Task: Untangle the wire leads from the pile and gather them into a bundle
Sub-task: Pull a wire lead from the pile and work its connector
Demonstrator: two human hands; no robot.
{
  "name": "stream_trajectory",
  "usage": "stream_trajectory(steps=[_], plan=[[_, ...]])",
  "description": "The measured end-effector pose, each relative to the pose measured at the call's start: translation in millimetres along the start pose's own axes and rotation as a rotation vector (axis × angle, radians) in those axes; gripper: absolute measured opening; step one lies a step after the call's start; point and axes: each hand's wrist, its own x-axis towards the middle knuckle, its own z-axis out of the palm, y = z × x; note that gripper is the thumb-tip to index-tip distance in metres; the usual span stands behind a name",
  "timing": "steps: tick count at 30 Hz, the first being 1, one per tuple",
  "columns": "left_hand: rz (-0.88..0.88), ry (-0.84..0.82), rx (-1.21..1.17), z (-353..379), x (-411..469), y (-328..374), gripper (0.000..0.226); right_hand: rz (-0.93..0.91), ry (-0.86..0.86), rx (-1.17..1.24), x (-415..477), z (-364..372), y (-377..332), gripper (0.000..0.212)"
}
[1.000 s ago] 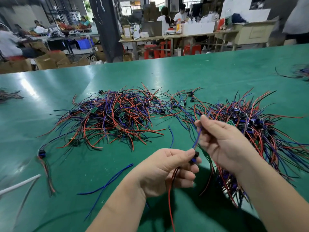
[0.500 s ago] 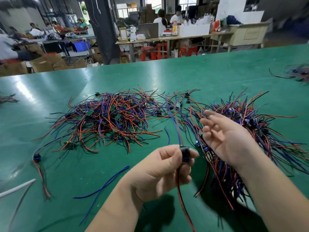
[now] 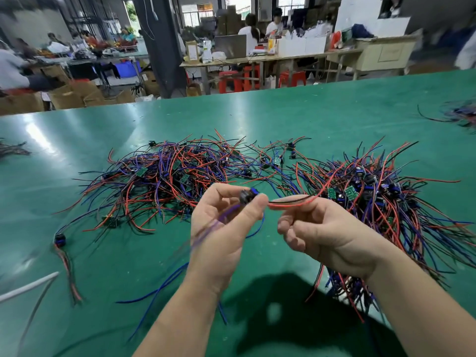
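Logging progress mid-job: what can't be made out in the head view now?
Head view:
- Right hand: grip on wires beneath hidden by its palm.
- Purple leads across left hand: motion-blurred.
- Part pinched by left hand: blurred, unidentifiable.
- Far-right pile: cut by the edge.

The red and black leads [image 3: 288,203], once hanging below left hand [image 3: 221,228] fingertips, now stretch sideways onto right hand [image 3: 329,235] fingers (newly curled).

Tangled red, blue, black wire leads [image 3: 164,181], bundle [image 3: 381,210] at right

Green table [image 3: 322,119], red, blue, black wire leads [image 3: 164,181]
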Motion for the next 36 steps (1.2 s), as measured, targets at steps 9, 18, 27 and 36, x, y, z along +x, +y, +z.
stream_trajectory(steps=[9,18,27,36], plan=[[0.217,-0.183,0.391,6.9,-9.4,-11.0,0.024,-0.08,0.332,0.206,9.4,5.4,0.3,0.01],[-0.39,-0.2,0.095,14.5,-12.5,-4.3,0.014,-0.102,0.327,-0.216,6.3,1.8,2.3,0.007],[-0.614,-0.398,0.121,21.4,-21.5,-4.3,0.016,-0.216,0.632,0.005,2.7,-21.7,-22.8,0.027],[-0.64,-0.427,0.128,15.1,-17.0,-5.2,0.017,-0.404,0.779,0.483,1.9,-37.8,-37.4,0.018]])
